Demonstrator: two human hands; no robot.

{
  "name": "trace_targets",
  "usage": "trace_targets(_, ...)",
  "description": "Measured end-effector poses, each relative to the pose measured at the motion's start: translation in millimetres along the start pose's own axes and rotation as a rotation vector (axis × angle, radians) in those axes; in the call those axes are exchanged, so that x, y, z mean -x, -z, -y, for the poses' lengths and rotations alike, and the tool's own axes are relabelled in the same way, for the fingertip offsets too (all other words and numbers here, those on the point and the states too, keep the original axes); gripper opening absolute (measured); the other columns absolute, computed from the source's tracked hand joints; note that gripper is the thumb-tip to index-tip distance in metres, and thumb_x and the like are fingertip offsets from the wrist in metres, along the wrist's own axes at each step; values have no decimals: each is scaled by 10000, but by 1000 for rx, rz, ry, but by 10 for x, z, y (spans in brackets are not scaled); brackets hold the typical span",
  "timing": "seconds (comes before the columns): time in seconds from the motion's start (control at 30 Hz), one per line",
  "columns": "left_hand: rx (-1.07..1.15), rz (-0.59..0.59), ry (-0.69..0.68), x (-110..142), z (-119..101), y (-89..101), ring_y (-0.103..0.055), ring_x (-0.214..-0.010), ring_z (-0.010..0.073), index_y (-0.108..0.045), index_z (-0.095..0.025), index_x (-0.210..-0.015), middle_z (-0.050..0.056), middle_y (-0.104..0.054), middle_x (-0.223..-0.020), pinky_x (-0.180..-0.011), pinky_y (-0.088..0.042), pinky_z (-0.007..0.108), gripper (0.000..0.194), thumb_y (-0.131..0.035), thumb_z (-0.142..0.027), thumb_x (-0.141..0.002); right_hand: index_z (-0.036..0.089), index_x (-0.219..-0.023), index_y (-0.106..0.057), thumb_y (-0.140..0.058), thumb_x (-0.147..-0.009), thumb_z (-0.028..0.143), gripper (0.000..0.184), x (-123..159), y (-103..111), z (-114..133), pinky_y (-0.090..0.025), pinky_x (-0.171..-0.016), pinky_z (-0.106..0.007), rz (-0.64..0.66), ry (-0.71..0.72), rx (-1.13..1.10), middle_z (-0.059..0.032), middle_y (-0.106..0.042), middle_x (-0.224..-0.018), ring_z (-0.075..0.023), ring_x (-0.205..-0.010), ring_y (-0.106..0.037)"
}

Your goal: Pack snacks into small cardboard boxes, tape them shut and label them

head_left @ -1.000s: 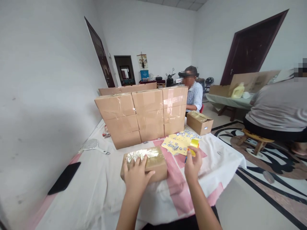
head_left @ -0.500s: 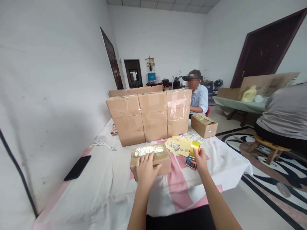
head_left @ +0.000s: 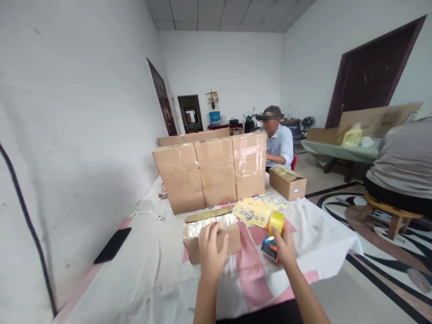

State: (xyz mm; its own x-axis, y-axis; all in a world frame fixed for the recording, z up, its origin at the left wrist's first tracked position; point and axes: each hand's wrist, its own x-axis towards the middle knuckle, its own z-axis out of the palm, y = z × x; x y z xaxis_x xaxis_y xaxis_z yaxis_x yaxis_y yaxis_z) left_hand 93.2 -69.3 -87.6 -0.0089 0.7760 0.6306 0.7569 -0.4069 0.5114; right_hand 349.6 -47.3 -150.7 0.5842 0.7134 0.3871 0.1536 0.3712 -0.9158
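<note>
In front of me a small cardboard box (head_left: 232, 244) sits on the cloth, with shiny clear tape over its top. A flap at its far edge stands slightly raised. My left hand (head_left: 213, 247) rests at the box's near top edge, fingers apart, gripping nothing. Right of the box, my right hand (head_left: 285, 246) is closed around a tape dispenser (head_left: 271, 248), blue and orange, carrying a yellow roll of tape (head_left: 277, 222). The dispenser is a little blurred. Yellow sheets (head_left: 253, 212) printed with small figures lie just beyond it.
A wall of cardboard boxes (head_left: 216, 177) stands behind the small box. Another taped box (head_left: 288, 183) is at the back right, near a seated person (head_left: 280, 141). On the left lie a white skimmer (head_left: 146, 208) and a black phone (head_left: 112, 245). Someone in grey (head_left: 403, 157) sits at right.
My left hand has slid right and nearer along the box top, and the far flap now shows raised. My right hand still holds the tape dispenser. The view has tilted up slightly.
</note>
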Motion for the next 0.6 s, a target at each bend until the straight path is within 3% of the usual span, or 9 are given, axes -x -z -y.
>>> trace_targets(0.07,195,62,-46,129,-236,-143,-584,-1230,277,-690,-234,-1187,115,-664,-1248,-1079,-458,440,302,-462,-300,-1000,195,-1071,-675,-689,-849,592,455,222,92,152,-588,-689,-386,33,-77,-92,-99,-752,-945,-307,-867,-726)
trace_targets(0.13,353,264,-63,241,-524,-316,-590,-1197,270,-715,-239,-1085,114,-650,-1237,-1055,-474,425,248,-496,-302,-989,213,-1088,-688,-640,-888,615,452,390,164,276,-589,-670,-383,47,-113,-157,-100,-751,-955,-301,-843,-724)
trace_targets(0.23,486,452,28,337,-876,-517,-572,-1191,282,-723,-212,-963,122,-631,-1192,-1075,-450,442,160,-597,-303,-930,221,-994,-706,-562,-914,684,491,474,219,446,-565,-617,-369,57,-25,-109,-83,-719,-846,-268,-734,-680)
trace_targets(0.43,683,524,178,407,-1004,-528,-576,-1081,247,-636,-199,-746,80,-574,-1033,-1039,-442,423,134,-633,-268,-861,223,-831,-633,-454,-968,707,534,390,254,763,-479,-505,-327,51,41,-39,-36,-611,-665,-207,-569,-557)
trace_targets(0.6,886,436,260,459,-1109,-403,-590,-962,220,-583,-202,-656,59,-536,-947,-931,-495,373,221,-670,-315,-826,232,-734,-544,-455,-977,696,531,344,232,741,-401,-479,-309,28,51,3,-1,-529,-602,-179,-533,-476)
